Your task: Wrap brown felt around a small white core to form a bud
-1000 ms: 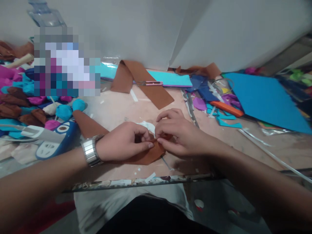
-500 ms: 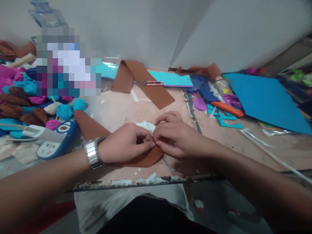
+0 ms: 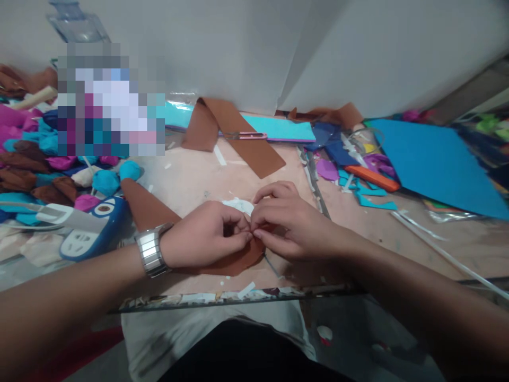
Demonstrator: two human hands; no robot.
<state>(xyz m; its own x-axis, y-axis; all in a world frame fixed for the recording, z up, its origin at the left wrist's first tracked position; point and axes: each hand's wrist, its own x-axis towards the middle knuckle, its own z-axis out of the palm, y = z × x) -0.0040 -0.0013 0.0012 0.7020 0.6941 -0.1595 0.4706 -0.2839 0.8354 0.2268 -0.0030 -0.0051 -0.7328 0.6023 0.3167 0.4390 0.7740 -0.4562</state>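
Both hands meet over a brown sheet (image 3: 234,263) near the table's front edge. My left hand (image 3: 210,233), below a silver wristband (image 3: 151,251), pinches the sheet's edge between thumb and fingers. Thumb and forefinger of my right hand (image 3: 286,220) are closed on the same edge, right beside the left fingertips. Just behind the fingers lies something white (image 3: 238,205), partly covered by them. A brown strip (image 3: 147,204) sticks out to the left behind my left wrist. The exact fold between the fingertips is hidden.
Pink-handled snips (image 3: 252,136) rest on a folded brown strip (image 3: 260,159) at the back. An orange cutter (image 3: 371,178) and a blue sheet (image 3: 441,164) are at the right. Wrapped balls (image 3: 105,182) and a blue-white power strip (image 3: 93,228) are at the left.
The hands hold almost the same pose. The brown sheet's right edge under the fingers has shifted slightly.
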